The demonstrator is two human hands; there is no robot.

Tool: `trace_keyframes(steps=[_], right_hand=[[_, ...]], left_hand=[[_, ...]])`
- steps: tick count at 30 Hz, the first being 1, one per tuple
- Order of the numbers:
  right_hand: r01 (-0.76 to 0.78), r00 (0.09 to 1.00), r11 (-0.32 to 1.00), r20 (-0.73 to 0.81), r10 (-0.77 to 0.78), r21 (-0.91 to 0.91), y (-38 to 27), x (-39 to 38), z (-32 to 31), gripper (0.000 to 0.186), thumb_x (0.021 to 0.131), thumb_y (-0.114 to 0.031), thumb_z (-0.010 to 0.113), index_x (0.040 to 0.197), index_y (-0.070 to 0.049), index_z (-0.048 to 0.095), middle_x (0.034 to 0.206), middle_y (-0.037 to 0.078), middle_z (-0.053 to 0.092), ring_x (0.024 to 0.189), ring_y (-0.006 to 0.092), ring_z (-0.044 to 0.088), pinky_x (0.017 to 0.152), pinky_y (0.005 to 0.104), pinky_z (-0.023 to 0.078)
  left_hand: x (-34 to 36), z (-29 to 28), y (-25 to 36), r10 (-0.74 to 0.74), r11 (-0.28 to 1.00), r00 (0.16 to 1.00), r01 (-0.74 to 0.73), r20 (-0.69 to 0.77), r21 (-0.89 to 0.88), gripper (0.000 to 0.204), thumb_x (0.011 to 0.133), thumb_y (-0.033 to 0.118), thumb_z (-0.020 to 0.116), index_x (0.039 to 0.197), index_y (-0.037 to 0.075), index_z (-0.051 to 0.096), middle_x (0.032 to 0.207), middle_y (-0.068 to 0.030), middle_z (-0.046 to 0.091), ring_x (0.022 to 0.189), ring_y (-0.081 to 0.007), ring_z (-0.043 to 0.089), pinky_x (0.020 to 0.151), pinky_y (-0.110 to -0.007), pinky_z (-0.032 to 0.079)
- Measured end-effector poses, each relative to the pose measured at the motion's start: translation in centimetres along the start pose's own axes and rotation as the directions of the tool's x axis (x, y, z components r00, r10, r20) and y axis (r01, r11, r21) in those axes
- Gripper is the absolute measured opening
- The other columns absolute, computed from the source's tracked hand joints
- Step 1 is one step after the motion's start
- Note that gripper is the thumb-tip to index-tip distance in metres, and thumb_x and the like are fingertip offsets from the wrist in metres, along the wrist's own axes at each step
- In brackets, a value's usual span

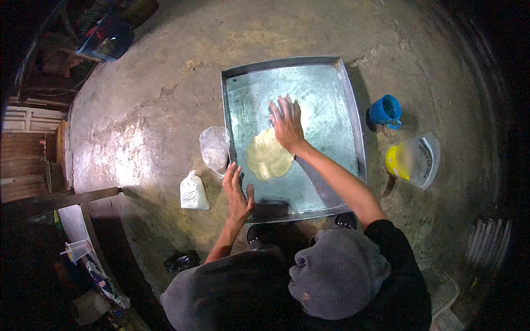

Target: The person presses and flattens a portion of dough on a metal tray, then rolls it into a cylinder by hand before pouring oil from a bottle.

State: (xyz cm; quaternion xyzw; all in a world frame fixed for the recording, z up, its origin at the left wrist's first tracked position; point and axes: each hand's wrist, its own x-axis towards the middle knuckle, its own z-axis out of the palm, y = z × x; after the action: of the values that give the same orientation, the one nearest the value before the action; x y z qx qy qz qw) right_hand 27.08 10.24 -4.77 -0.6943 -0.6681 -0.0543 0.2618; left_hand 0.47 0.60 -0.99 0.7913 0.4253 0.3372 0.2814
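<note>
The right grip (288,128), a bare hand, is released, its fingers extended flat and holding nothing; its heel is over the upper right edge of the flat, pale yellow, roundish sheet of dough (269,160). Whether the palm presses or only hovers, I cannot tell. If weight falls on that edge alone, the dough could thin there and tear; if it is tacky, it could cling to the skin and lift away in a fold.

The left grip (238,201) is released too, fingers spread near the lower left corner of the shallow, square, grey metal tray (326,99). Contact with the rim is unclear. The dough lies left of the tray's middle, straight on the metal, so it could stick for lack of dusting. The tray rests on the rough grey concrete floor (160,105) and could skid under a hard one-handed push, or be nudged by the dark shoe (345,220) beside its near edge.

Just above the left fingertips, against the tray's left side, sits the clear plastic bag with whitish contents (214,144); a careless sweep could tip it. The knotted, full white plastic bag (194,193) stands farther left. The blue plastic mug (385,110) is right of the tray, exposed to a swinging elbow.
</note>
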Motion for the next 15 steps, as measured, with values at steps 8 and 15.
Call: trace_keyframes(steps=[8,15], right_hand=[[0.135,0.988,0.990,0.074,-0.132,-0.037,1.4,-0.1,-0.8,0.062,0.090,-0.013,0.062,0.149,-0.012,0.046,0.145,0.019,0.044,0.144,0.0398,0.036,0.120,0.0641,0.023],[0.030,0.999,0.979,-0.022,-0.026,0.203,-0.1,0.1,-2.5,0.044,0.099,-0.017,0.055,0.141,-0.006,0.052,0.142,0.020,0.047,0.139,0.0409,0.041,0.115,0.0579,0.030]], left_hand=[[0.2,-0.2,0.4,-0.006,1.000,1.000,0.006,0.015,0.006,0.065,0.093,0.003,0.063,0.153,0.004,0.038,0.159,-0.0224,0.035,0.149,-0.0435,0.030,0.121,-0.053,0.028],[0.2,-0.2,-0.4,0.060,0.993,0.998,-0.056,-0.028,0.105,0.068,0.090,0.002,0.064,0.153,0.004,0.038,0.158,-0.0222,0.037,0.147,-0.0426,0.034,0.119,-0.053,0.028]])
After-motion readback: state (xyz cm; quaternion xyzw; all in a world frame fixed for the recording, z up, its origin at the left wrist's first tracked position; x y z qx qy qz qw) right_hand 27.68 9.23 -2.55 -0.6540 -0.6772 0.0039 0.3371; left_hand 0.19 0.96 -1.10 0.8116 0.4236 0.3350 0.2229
